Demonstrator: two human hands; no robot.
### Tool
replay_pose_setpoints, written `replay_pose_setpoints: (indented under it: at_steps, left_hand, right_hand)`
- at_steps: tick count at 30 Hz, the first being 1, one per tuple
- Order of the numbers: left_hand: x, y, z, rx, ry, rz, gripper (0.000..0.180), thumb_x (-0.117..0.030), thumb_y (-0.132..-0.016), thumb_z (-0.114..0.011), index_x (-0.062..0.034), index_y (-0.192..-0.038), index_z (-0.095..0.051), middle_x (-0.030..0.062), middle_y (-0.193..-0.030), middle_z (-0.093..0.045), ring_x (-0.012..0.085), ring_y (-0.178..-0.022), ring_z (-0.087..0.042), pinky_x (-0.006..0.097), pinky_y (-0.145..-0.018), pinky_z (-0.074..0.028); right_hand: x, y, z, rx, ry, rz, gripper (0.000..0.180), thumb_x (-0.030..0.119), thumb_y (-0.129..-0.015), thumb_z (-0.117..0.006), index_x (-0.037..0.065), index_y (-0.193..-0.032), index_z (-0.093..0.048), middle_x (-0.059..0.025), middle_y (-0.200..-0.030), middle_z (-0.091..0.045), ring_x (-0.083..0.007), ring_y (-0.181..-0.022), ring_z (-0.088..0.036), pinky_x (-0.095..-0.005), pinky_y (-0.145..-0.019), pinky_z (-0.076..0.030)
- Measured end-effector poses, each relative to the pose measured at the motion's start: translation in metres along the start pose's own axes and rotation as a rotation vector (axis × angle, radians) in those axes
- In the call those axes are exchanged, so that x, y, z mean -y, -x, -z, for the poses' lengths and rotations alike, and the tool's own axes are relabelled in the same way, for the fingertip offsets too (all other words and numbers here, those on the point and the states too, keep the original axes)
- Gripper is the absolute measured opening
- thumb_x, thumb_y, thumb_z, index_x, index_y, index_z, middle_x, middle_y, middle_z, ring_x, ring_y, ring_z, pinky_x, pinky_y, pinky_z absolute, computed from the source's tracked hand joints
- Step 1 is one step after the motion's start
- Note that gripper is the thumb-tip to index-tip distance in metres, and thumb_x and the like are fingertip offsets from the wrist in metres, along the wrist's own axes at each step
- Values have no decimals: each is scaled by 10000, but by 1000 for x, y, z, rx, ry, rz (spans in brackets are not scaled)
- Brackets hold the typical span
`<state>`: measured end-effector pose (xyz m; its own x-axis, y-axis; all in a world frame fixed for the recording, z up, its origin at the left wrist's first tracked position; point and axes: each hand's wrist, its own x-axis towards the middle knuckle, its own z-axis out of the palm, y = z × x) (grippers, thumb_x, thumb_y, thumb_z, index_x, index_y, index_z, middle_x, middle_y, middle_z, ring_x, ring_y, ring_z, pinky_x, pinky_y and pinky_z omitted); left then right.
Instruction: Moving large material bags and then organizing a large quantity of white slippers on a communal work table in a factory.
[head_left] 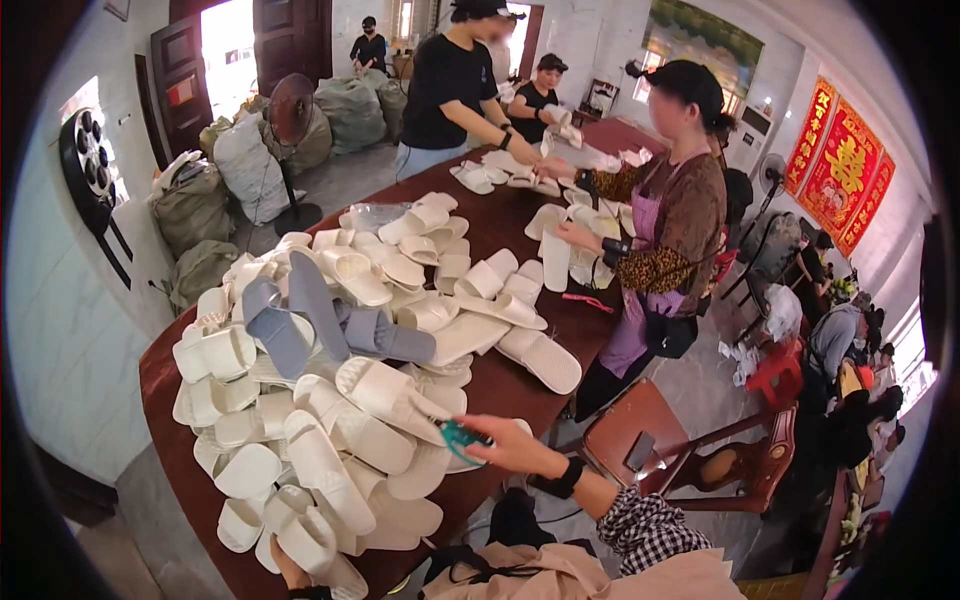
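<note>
My right hand pinches a small teal tool against the cream slipper pile on the brown table, while my left hand, fingers hidden, grips a slipper at the pile's near edge, so I judge trimming underway, needing a steady hold.

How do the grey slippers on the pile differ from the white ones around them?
The grey slippers are blue-grey and few, lying together on top at the pile's middle. The white slippers are cream, far more numerous, and spread across the brown table. Both are open-toed slides with one wide strap.
</note>
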<state>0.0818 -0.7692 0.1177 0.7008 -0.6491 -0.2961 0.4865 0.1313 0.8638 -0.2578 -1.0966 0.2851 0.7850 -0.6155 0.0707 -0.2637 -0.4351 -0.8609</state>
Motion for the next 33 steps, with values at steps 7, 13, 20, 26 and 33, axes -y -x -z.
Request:
replay_pose_setpoints:
  at_steps: [7,13,20,26,33]
  left_hand:
    - [-13,66,16,-521,-529,-511,383,-59,-867,-530,41,-1232,-471,181,-1131,-577,238,-896,-617,324,-731,-534]
    - [-83,121,-222,-538,-322,-542,479,-213,-939,-466,13,-1350,-365,202,-1331,-452,298,-1120,-529,370,-972,-391]
    - [-12,-10,-430,-253,-1004,-749,471,-84,-788,-570,17,-1237,-468,182,-1250,-502,300,-1186,-441,382,-957,-366]
    - [13,-148,-602,187,-1110,-629,355,-8,-784,-505,7,-1138,-524,234,-1087,-556,437,-1013,-504,466,-852,-388]
    - [61,-217,-702,430,-1066,-852,463,-9,-802,-533,-36,-1260,-478,198,-1244,-516,354,-1136,-505,400,-980,-403]
  right_hand:
    - [-118,-9,58,-208,-83,-92,579,152,-786,-626,50,-1325,-440,-164,-1180,-563,-261,-1115,-537,-345,-935,-425]
    - [-121,-58,137,-22,-257,-9,601,87,-822,-615,63,-1373,-377,-81,-1138,-546,-161,-995,-546,-299,-867,-452]
    - [-109,-109,238,-216,-217,120,504,47,-840,-600,51,-1317,-438,-17,-978,-536,-69,-838,-502,-212,-712,-428]
    - [-94,-108,303,-336,-127,95,480,86,-864,-602,22,-1295,-401,-41,-1015,-526,-129,-918,-512,-256,-807,-422]
    - [-118,-90,392,-44,-650,61,450,262,-932,-427,83,-1338,-356,-89,-1119,-503,-214,-990,-499,-360,-854,-405]
